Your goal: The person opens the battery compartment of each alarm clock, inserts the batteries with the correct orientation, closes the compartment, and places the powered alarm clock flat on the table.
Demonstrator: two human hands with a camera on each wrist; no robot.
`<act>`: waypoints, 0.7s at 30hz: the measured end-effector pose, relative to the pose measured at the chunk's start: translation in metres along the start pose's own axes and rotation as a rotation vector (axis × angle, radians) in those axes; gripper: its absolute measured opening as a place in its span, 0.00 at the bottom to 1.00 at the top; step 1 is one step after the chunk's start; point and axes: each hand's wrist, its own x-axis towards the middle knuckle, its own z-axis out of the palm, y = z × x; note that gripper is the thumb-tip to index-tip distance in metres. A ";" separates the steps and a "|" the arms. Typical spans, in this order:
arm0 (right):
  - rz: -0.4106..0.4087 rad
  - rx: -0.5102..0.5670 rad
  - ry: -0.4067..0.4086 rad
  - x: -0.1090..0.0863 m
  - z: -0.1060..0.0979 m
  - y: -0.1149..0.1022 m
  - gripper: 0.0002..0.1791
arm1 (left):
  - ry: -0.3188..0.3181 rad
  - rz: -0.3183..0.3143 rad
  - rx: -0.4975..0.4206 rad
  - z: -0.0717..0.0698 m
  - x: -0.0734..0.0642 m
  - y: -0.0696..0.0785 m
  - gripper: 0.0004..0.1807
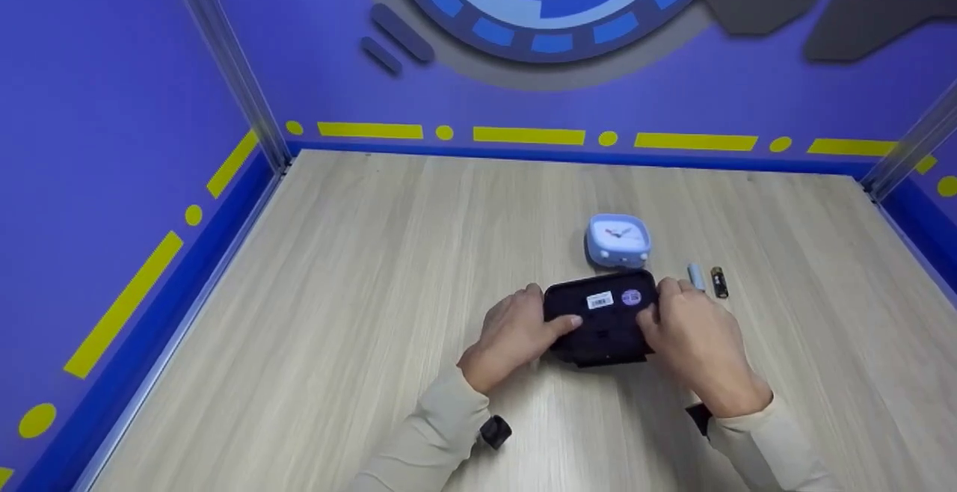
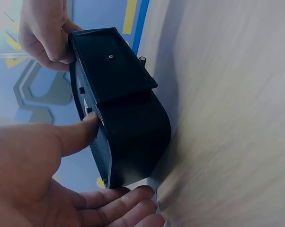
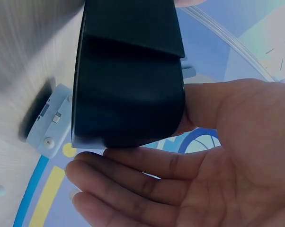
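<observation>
Both hands hold a black box-shaped device, its back with a white barcode label and a round purple sticker turned up toward the head view. My left hand has the left end, thumb on the back face and fingers reaching underneath. The other end is gripped by my right hand, thumb against the back. In the left wrist view, the device shows a raised panel with a small screw along one side. A rounded black end of it fills the right wrist view. Its front is hidden.
Just beyond the device stands a light blue alarm clock with a white dial. To the right of it lie a pale blue battery and a black-and-gold battery. Blue panels wall the wooden table at back and sides.
</observation>
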 end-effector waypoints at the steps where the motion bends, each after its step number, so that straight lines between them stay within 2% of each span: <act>1: -0.002 0.000 0.000 0.000 0.001 0.001 0.10 | 0.009 0.009 0.019 0.000 0.000 0.000 0.30; 6: -0.001 0.007 -0.033 0.000 0.005 0.005 0.10 | 0.053 0.042 0.118 0.002 -0.003 0.002 0.30; 13: 0.015 0.042 -0.097 0.001 0.009 0.008 0.09 | 0.061 0.046 0.236 0.001 -0.005 0.006 0.29; 17: 0.030 0.051 -0.153 0.002 0.010 0.011 0.10 | 0.072 0.069 0.296 -0.001 -0.006 0.006 0.25; 21: 0.038 0.056 -0.215 0.003 0.012 0.012 0.11 | 0.115 0.105 0.380 -0.002 -0.007 0.005 0.17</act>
